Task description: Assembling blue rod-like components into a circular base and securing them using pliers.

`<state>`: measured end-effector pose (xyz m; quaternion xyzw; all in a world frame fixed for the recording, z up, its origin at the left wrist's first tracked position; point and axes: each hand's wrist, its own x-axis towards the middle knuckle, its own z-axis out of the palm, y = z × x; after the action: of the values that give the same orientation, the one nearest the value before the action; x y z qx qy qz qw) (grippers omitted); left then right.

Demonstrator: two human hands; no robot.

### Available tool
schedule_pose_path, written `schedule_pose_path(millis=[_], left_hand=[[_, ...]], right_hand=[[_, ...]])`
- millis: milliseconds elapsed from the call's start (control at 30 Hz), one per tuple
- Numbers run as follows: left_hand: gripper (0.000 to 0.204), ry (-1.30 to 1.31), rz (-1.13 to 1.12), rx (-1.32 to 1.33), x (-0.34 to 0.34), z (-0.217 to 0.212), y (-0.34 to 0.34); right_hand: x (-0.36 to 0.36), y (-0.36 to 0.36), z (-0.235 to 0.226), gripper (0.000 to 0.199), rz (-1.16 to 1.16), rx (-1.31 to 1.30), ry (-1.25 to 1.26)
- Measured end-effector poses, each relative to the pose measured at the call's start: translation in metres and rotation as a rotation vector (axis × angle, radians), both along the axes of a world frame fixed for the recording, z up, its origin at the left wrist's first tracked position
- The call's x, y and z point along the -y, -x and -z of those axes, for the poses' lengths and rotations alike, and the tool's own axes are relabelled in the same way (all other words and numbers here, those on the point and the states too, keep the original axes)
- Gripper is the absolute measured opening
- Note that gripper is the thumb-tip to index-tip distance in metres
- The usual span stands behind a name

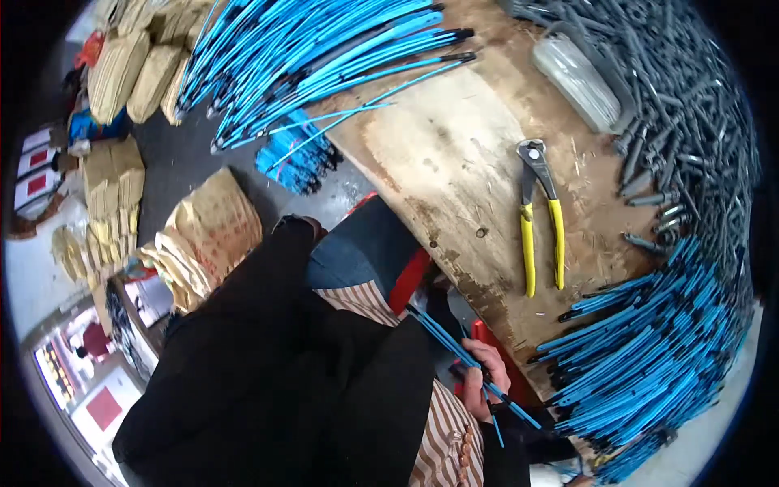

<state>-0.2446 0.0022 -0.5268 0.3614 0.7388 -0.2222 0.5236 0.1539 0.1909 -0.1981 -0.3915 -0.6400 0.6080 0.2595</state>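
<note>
Though slender, long bright-blue rods (442, 334), dark at upper tips.

I am seeing a wooden table (422, 150) standing on the right, its stained top catching pale light. Grey floor (174, 154) is stretching far left; near left, a brightly lit area (73, 337) is glowing.

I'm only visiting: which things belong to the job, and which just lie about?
Probably the job:
blue sticks in one hand
blue piles on the bench
pincers, perhaps
grey parts, perhaps

Probably lying about:
brown paper sacks
</note>
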Motion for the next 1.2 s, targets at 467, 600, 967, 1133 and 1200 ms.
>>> schedule_pose_path(millis=[467, 600, 967, 1133, 1200], left_hand=[[0.039, -0.763, 0.543, 0.14, -0.155, 0.037, 0.007], [0.033, -1.197, 0.126, 0.303, -0.147, -0.111, -0.056], [0.026, -1.172, -0.019, 0.512, -0.058, -0.173, 0.019], [0.021, -1.37, 0.052, 0.807, -0.091, -0.25, -0.015], [0.021, -1.448, 0.073, 0.91, -0.094, -0.277, -0.029]], right_hand=[[0.148, 0.079, 0.004, 0.02, 0.366, 0.157, -0.187], [0.154, 0.099, -0.011, 0.019, 0.345, 0.227, -0.155], [0.103, 0.136, 0.0, 0.017, -0.253, 0.46, -0.579], [0.107, 0.14, 0.011, 0.016, 0.034, 0.642, -0.443], [0.099, 0.158, 0.018, 0.018, 0.208, 0.58, -0.471]])
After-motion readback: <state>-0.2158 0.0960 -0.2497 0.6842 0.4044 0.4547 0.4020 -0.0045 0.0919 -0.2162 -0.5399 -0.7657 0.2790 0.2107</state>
